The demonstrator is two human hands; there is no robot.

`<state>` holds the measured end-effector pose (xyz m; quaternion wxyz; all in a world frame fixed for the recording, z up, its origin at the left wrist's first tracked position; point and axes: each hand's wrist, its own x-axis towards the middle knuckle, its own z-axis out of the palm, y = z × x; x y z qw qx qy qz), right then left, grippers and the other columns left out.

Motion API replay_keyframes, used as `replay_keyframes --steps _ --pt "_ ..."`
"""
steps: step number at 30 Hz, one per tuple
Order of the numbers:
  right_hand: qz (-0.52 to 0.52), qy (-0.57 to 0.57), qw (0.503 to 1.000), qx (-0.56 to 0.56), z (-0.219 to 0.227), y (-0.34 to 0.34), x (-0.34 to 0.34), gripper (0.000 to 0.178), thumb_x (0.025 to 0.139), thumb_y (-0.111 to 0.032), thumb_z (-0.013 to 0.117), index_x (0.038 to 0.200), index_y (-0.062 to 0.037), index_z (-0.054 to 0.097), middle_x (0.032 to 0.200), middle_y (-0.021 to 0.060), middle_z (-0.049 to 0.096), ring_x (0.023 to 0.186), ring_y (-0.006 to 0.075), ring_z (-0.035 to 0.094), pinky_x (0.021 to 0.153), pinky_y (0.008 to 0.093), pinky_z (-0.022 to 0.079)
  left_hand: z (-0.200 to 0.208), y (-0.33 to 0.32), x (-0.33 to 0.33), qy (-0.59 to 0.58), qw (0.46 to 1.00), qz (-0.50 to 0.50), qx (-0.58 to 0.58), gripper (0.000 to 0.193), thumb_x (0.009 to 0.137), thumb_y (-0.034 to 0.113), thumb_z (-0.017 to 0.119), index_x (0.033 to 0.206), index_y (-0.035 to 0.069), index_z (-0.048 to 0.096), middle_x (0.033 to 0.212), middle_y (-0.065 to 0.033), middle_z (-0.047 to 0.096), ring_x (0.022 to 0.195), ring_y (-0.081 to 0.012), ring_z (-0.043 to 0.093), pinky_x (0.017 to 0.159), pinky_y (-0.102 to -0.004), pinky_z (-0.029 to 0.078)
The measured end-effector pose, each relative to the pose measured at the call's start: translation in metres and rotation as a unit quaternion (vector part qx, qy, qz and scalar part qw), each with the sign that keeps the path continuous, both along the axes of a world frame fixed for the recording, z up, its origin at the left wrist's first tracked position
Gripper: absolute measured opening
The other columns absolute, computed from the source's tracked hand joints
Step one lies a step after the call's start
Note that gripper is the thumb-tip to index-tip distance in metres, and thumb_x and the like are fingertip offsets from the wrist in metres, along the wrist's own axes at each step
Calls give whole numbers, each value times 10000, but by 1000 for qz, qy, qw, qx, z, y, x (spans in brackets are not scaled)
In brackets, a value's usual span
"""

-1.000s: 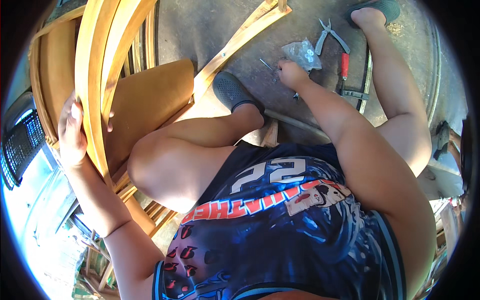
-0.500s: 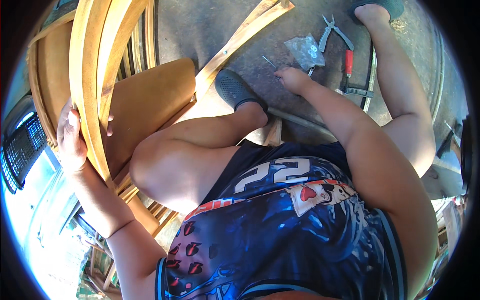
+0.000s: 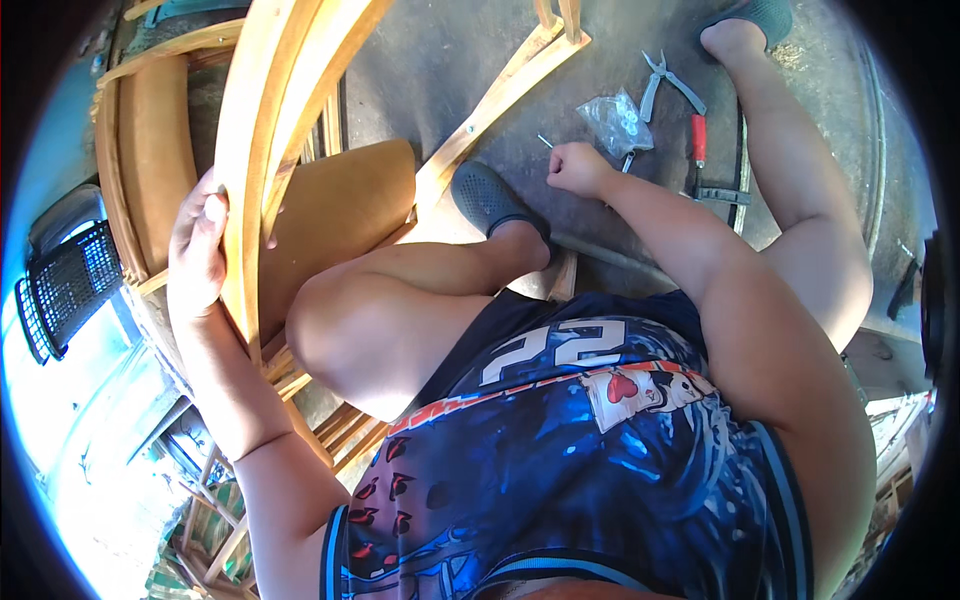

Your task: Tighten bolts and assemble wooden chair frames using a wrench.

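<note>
From where I stood, the left grip (image 3: 198,250) was clamped around the lower part of a curved wooden frame (image 3: 243,215), the thumb lying along its near edge and fingertips showing past the far side. The frame's two pale arms swept upward out of view, and its narrow lower end came down between the person's forearm and the bent knee (image 3: 335,330). Behind it stood a brown panel (image 3: 345,190), partly covered by the wood.

The right grip (image 3: 577,170) was low over the floor (image 3: 420,60), its fingers curled together like a loose fist. A thin metal rod (image 3: 545,142) showed right at the fingertips; I could not tell whether the fingers pinched it or it lay just beyond them.

Close by that grip sat a clear plastic bag (image 3: 612,118) with small white round pieces in it. Open pliers (image 3: 660,85) lay next to the bag, and a clamp with a red handle (image 3: 698,135) lay farther to the right. Toward the left of these, a wooden bar (image 3: 490,115) stretched over the floor beside a dark slipper (image 3: 490,198).
</note>
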<state>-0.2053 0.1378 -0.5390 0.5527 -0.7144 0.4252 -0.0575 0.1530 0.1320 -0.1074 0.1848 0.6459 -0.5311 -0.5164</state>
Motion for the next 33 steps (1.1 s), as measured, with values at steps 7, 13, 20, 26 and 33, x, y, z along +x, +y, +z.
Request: replay_keyframes --steps 7,13,20,26,33 --pt "-154 -196 925 287 62 -43 -2 206 896 -46 697 1090 22 694 919 134 724 822 186 733 700 328 629 34 -34 -33 -35 991 -35 121 528 1070 338 504 1457 -20 502 1224 -107 671 1052 -149 645 939 -313 519" --pt "-260 -153 918 256 84 -69 -46 218 941 -37 659 1149 19 686 975 117 720 815 209 733 718 345 627 13 -40 -96 -193 980 -32 17 740 1009 675 491 1179 -25 661 971 -98 700 759 -162 663 692 -317 547" --pt "-281 -137 927 208 112 -65 -64 220 932 -47 649 1140 15 689 980 129 727 817 218 728 712 362 628 9 -55 -93 -380 917 -86 -86 986 944 839 376 854 -92 689 775 -152 670 778 -215 595 743 -388 494" --pt "-318 -191 912 178 112 -77 -73 220 965 -44 630 1170 -9 701 947 93 719 776 201 709 668 336 610 115 -52 -103 -233 947 99 -196 1082 883 917 334 1380 3 628 1174 -186 682 1057 -214 633 915 -342 514" --pt "-434 -398 797 136 132 -115 -102 274 950 -26 676 1217 34 671 924 97 723 716 186 694 644 314 595 238 12 -109 -64 927 139 -343 1066 850 955 193 991 -18 607 811 -67 547 658 -181 542 584 -295 464"
